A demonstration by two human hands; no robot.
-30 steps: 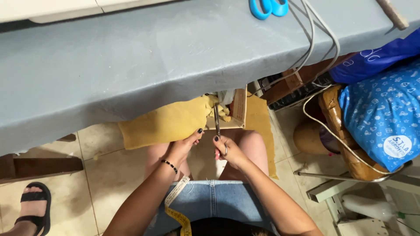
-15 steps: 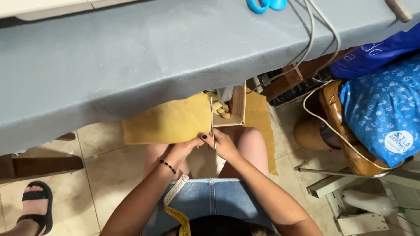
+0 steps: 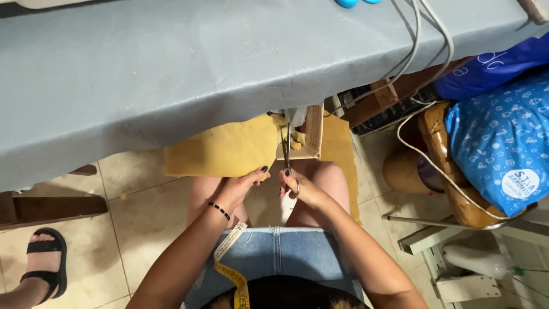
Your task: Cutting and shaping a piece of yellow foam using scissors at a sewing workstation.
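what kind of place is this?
Likely a home sewing or tailoring corner: the right hand works scissors through mustard fabric held by the left hand, a yellow measuring tape on the lap, beside a grey-covered table.

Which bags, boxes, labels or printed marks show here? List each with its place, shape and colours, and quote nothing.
Light blue bag: right side, on a brown basket; soft and bulging, small white pattern.
Round label: low on that bag; white circle with dark print.
Dark blue bag: upper right, behind the light one; crumpled, pale lettering.
Cardboard box: centre, under the grey table edge, beyond the right hand; tan, open flap.
No screens or signs visible.
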